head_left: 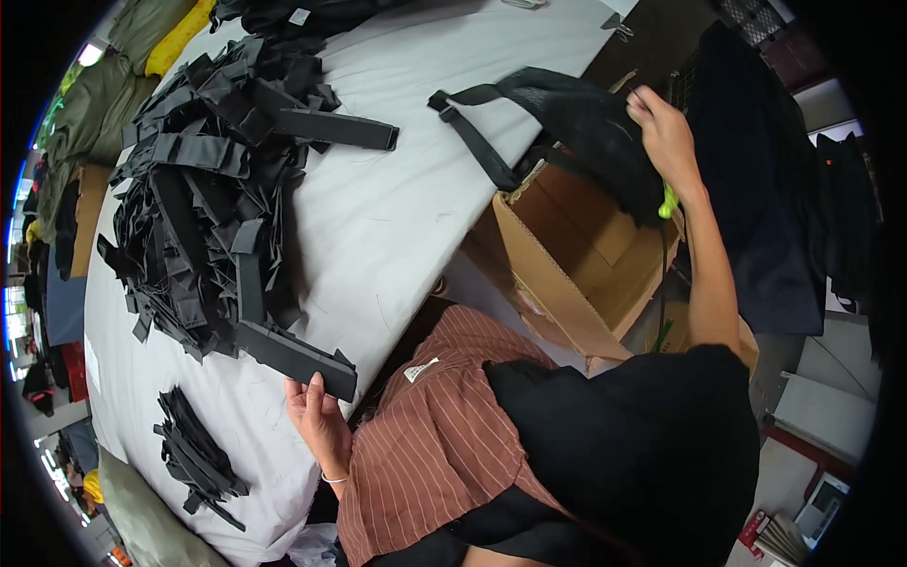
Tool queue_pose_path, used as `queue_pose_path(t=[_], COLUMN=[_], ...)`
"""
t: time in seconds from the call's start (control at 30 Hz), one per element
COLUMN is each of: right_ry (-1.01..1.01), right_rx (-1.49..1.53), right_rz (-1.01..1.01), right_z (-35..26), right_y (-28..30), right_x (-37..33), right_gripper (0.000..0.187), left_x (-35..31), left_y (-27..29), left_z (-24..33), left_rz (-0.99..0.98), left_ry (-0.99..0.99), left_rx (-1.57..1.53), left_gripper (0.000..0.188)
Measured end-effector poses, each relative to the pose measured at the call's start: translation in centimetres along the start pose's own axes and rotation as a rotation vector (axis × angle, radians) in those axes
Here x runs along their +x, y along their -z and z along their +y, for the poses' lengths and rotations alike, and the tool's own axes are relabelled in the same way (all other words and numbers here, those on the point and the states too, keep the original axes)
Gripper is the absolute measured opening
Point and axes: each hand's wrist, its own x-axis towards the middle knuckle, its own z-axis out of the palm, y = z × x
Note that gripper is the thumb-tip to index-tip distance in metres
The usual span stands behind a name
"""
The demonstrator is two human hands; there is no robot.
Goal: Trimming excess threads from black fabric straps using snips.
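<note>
My left hand [319, 420] pinches the near end of a flat black fabric strip [293, 359] at the table's front edge, thumb on top. That strip reaches back to a large heap of similar black fabric strips [179, 203]. Over on the right, my right hand [666, 142] is raised and closed, slightly blurred, at the edge of a black mesh fabric piece [586, 118] with a webbing strap [477, 146]. This piece hangs partly over an open cardboard box [534, 260] and partly over the table. A bright yellow-green bit [668, 202] shows beside my right wrist.
A smaller bundle of black strips [198, 458] lies at the near left of the white-covered table [368, 236]. More black fabric [302, 14] is at the far edge. Dark cloth [756, 189] hangs at the right, beyond the box. A green cloth [151, 520] bulges at the lower left.
</note>
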Motion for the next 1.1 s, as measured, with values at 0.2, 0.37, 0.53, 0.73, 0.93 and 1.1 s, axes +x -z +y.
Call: queue_pose_path(t=[0.2, 0.37, 0.53, 0.73, 0.93, 1.1], right_ry=[-0.274, -0.469, -0.621, -0.518, -0.439, -0.433], right_rx=[0.047, -0.128, -0.124, -0.244, -0.367, -0.397], right_rz=[-0.041, -0.197, -0.353, -0.588, -0.817, -0.928], right_z=[6.0, 8.8, 13.3, 14.9, 13.7, 15.5], right_y=[-0.6, -4.7, -13.4, -21.3, -25.2, -27.9], right_x=[-8.5, -13.1, -17.4, -21.4, -22.4, -24.8], right_gripper=[0.010, 0.009, 0.015, 0.014, 0.020, 0.022], left_x=[-0.4, -1.4, -2.2, -3.2, -4.7, -5.1], left_y=[-1.6, -2.1, -1.6, -2.3, -2.4, -3.1], left_z=[0.5, 0.8, 0.4, 0.3, -0.3, 0.1], left_rz=[0.031, 0.082, 0.100, 0.140, 0.175, 0.171], left_ry=[-0.118, -0.136, -0.115, -0.087, -0.063, -0.037], left_rx=[0.063, 0.051, 0.108, 0.095, 0.150, 0.197], left_gripper=[0.037, 0.038, 0.038, 0.037, 0.040, 0.039])
